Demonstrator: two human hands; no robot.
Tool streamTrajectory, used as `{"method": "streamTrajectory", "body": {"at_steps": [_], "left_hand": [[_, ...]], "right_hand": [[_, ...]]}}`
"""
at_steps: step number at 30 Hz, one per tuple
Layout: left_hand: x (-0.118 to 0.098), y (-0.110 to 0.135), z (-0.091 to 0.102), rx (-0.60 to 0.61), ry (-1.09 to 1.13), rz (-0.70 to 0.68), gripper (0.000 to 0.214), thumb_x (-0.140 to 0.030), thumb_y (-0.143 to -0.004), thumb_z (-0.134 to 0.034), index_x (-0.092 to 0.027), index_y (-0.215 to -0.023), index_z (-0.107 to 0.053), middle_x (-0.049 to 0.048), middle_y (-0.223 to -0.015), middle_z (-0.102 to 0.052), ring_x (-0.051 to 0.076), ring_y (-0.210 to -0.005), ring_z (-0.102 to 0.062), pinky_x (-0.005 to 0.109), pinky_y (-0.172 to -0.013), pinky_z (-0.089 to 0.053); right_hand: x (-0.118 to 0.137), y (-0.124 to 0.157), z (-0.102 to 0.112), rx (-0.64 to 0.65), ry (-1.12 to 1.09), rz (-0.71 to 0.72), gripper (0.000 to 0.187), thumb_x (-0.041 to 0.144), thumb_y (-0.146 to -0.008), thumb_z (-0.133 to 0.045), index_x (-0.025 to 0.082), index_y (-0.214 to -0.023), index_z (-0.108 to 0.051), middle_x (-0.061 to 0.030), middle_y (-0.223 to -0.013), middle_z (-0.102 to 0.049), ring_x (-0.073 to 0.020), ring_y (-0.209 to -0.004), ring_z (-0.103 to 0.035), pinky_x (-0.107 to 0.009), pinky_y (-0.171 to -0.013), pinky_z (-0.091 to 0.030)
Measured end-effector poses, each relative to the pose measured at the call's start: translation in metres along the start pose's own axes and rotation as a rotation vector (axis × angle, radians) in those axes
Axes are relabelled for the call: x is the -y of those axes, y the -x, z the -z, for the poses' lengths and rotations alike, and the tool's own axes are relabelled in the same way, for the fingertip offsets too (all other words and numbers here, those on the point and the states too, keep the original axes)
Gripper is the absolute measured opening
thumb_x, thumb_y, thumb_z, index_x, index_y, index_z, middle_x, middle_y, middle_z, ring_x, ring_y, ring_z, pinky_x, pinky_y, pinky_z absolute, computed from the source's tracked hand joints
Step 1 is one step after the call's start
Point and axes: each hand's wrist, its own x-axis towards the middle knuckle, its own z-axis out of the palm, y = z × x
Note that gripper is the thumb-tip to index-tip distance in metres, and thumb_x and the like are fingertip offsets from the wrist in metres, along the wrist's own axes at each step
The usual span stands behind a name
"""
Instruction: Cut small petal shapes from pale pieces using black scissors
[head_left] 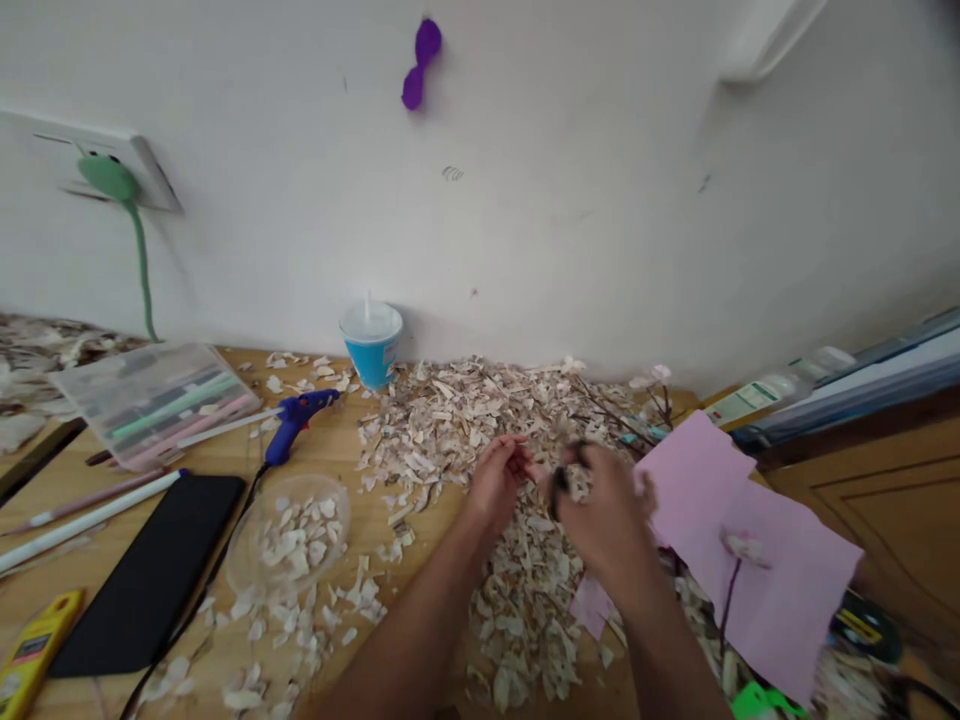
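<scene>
My left hand [496, 482] is closed over a heap of dry, pale petal-like flakes [465, 410], its fingertips pinching a small pale pink piece [537, 473]. Close on its right, my right hand [609, 505] is wrapped round scissors [559, 488] with black handles, partly blurred by motion. The blades are hard to make out against the flakes. A small pink paper scrap [592, 606] lies below my right hand. Larger pink paper sheets [780, 570] lie to the right, with a stemmed flower [742, 547] on top.
A blue cup [373, 355] stands by the wall. To the left are a clear bowl [244, 545] of flakes, a blue glue gun [289, 428], a black phone-like slab [154, 575], a pen box [169, 400] and a yellow cutter [37, 650]. Twigs [600, 400] lie at the back right.
</scene>
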Motion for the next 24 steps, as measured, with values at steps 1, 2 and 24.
{"method": "streamTrajectory", "body": {"at_steps": [1,2,24], "left_hand": [[0.001,-0.001,0.0,-0.021,0.003,-0.024,0.029,-0.035,-0.068,-0.076,-0.014,-0.084,-0.063,0.0011,-0.069,-0.061,0.011,-0.061,-0.054,0.023,-0.059,-0.042],[0.002,-0.002,-0.001,-0.036,-0.001,-0.046,0.028,-0.034,-0.067,-0.076,-0.015,-0.082,-0.062,0.0004,-0.068,-0.061,0.011,-0.061,-0.054,0.023,-0.059,-0.041],[0.002,-0.005,0.0,-0.051,-0.097,-0.103,0.039,-0.044,-0.072,-0.073,-0.017,-0.096,-0.059,0.0004,-0.074,-0.064,0.011,-0.058,-0.057,0.024,-0.06,-0.045]], "right_hand": [[0.002,-0.012,-0.013,0.012,0.039,0.01,0.015,0.044,-0.08,-0.06,0.029,-0.079,-0.063,-0.0072,-0.088,-0.069,-0.0311,-0.096,-0.059,-0.055,-0.097,-0.036],[0.004,-0.026,-0.027,0.023,0.082,0.008,0.014,0.041,-0.08,-0.06,0.028,-0.077,-0.062,-0.0072,-0.086,-0.069,-0.0299,-0.092,-0.06,-0.053,-0.096,-0.036],[-0.021,-0.101,-0.074,-0.116,-0.709,-0.226,0.029,0.044,-0.072,-0.069,0.018,-0.085,-0.061,0.0002,-0.078,-0.063,-0.0137,-0.072,-0.057,-0.027,-0.07,-0.045]]}}
